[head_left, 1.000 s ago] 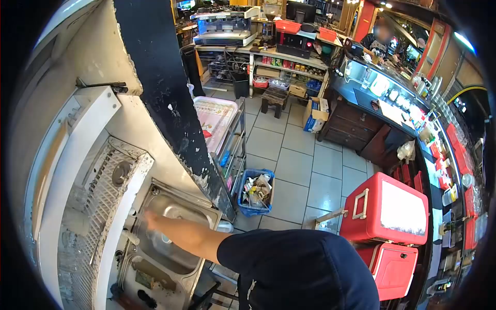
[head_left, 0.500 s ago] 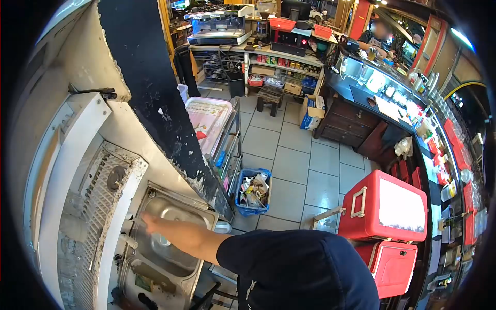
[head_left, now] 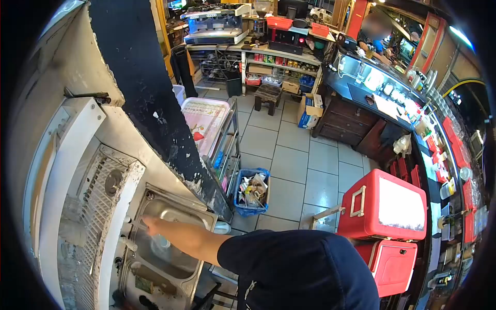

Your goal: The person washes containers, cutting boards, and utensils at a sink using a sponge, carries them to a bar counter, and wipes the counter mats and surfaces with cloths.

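My right hand reaches left over the upper basin of a steel sink. Its fingers look closed beside the end of a tap; what lies in them is too small and blurred to make out. Under the hand a pale, clear patch shows in the basin, water or glass, I cannot tell which. A second tap sticks out lower down. The lower basin holds dark, murky matter. My left hand is out of view.
A perforated drying rack with clear glasses stands left of the sink, beside a black pillar. A blue-lined bin and a cart with a flowered tray stand beyond. Red coolers are at right. Another person is behind the far counter.
My right hand has shifted slightly to the right beside the tap. The pale patch below it looks larger. The far person has changed posture, and the view has turned a little.
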Available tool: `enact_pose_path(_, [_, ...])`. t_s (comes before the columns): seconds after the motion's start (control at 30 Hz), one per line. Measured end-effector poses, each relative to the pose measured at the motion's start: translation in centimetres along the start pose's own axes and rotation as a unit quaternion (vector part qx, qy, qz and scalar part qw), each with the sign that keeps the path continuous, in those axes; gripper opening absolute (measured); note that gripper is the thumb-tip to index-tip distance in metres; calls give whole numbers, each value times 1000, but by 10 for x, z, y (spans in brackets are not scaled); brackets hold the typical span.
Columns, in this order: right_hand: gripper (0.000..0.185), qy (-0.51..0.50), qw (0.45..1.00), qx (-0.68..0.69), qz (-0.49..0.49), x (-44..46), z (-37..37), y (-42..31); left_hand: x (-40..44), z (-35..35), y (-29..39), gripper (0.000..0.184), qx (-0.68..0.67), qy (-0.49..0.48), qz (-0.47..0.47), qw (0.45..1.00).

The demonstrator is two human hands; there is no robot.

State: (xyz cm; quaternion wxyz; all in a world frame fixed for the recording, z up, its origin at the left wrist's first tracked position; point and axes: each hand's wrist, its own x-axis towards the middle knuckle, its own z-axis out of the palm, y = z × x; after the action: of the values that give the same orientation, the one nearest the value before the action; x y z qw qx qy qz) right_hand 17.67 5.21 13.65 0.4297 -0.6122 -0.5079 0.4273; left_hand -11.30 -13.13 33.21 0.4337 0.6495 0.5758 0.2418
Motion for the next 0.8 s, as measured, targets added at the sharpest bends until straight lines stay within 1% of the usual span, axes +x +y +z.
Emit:
enact_pose_path(0.23, [31,-9,1000,0,-5,-3,3,0,-2,7,1,40,-19,2,13,1000])
enact_pose_path(0.4, [31,-32,999,-2,-12,-5,8,-9,14,24,2,37,-74,10,58,996])
enact_pose_path(0.53, [30,-43,999,-6,-20,1,10,-4,73,60,3,36,-129,21,102,986])
enact_pose_path(0.67, [29,-47,998,-7,-32,6,6,-2,177,101,-35,38,-136,20,92,986])
enact_pose_path(0.8, [29,-56,997,-10,-44,14,3,1,263,142,-96,42,-123,29,67,990])
